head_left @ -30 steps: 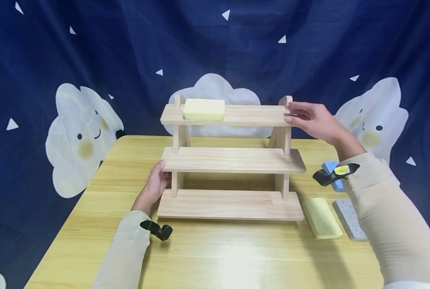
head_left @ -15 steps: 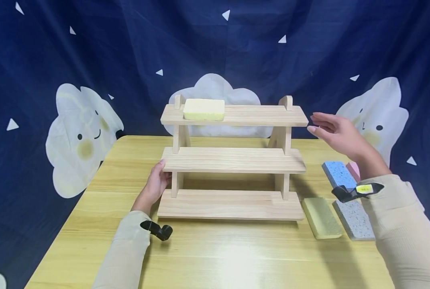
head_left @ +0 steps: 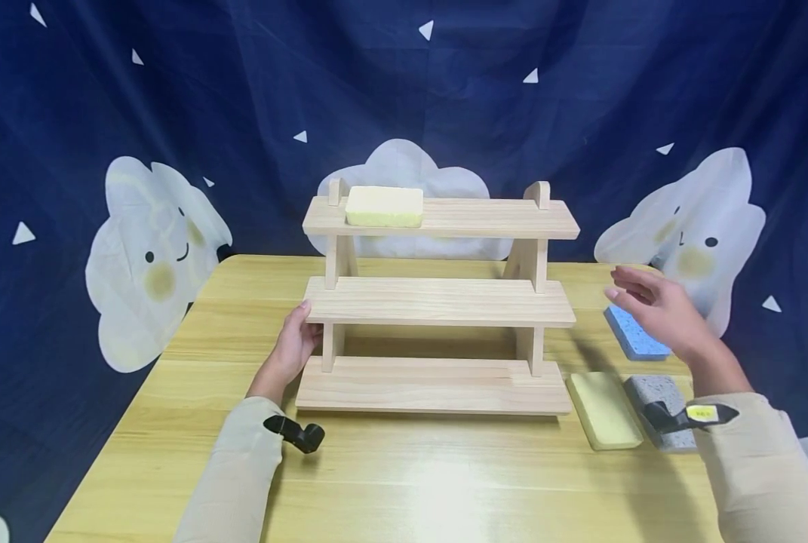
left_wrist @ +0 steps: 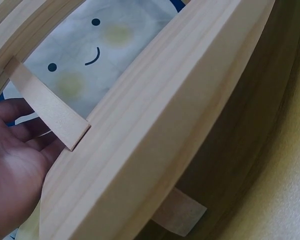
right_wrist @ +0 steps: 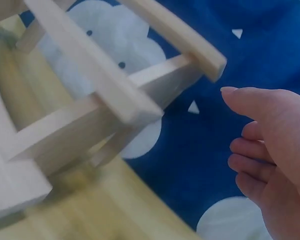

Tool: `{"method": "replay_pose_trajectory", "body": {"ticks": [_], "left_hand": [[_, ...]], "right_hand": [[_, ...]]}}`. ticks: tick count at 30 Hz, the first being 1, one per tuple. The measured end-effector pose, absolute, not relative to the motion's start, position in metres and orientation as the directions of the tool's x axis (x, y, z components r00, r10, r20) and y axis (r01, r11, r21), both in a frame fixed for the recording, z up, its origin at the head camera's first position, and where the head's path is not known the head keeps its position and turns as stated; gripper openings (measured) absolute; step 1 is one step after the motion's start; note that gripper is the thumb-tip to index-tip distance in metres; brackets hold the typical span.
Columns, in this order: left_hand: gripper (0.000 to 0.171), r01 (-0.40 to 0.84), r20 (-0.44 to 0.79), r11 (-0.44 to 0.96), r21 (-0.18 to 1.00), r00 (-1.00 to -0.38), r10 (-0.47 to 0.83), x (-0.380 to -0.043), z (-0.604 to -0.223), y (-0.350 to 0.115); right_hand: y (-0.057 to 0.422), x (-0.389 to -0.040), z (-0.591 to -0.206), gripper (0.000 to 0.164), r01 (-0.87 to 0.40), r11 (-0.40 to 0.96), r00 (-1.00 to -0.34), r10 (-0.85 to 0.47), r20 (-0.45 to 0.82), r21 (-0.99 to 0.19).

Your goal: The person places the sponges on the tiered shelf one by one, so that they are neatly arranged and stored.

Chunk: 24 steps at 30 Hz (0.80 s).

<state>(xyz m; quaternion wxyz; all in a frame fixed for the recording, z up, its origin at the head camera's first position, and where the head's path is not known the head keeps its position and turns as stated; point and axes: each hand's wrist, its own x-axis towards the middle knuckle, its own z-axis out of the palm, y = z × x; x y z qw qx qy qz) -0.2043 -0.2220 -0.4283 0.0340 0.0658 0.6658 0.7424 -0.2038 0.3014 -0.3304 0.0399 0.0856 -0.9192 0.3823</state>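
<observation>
A three-tier wooden display shelf [head_left: 437,302] stands on the table, with one pale yellow sponge [head_left: 384,207] lying on the left part of its top tier. My left hand [head_left: 295,347] holds the left end of the middle tier, thumb at the board's edge and fingers reaching below it. In the left wrist view, that hand's fingers pass behind an upright [left_wrist: 50,107]. Off to the right, my right hand [head_left: 662,309] is in the air with bent, relaxed fingers and holds nothing. It overlaps the far end of a blue speckled sponge [head_left: 637,337].
Right of the shelf, a second yellow sponge [head_left: 605,411] and a grey speckled sponge [head_left: 655,396] lie side by side on the wooden table [head_left: 404,483]. A dark blue cloth [head_left: 404,75] with white clouds hangs behind the table.
My right hand has left the right end of the top tier and moved right and down toward the loose sponges, covering the pink one. The left hand keeps its place.
</observation>
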Motion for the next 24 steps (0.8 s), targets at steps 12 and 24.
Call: {"method": "replay_pose_trajectory", "body": {"ticks": [12,24], "left_hand": [[0.059,-0.001,0.017,-0.147,0.989,-0.992,0.122,-0.209,-0.434,-0.223],[0.061,0.026,0.043,-0.140,0.990,-0.992,0.122,-0.205,-0.431,-0.223]], "right_hand": [[0.308,-0.168,-0.395,0.059,-0.148,0.696,-0.989,-0.084,0.125,-0.703],[0.304,-0.142,-0.421,0.062,-0.125,0.768,-0.991,-0.072,0.110,-0.628]]}}
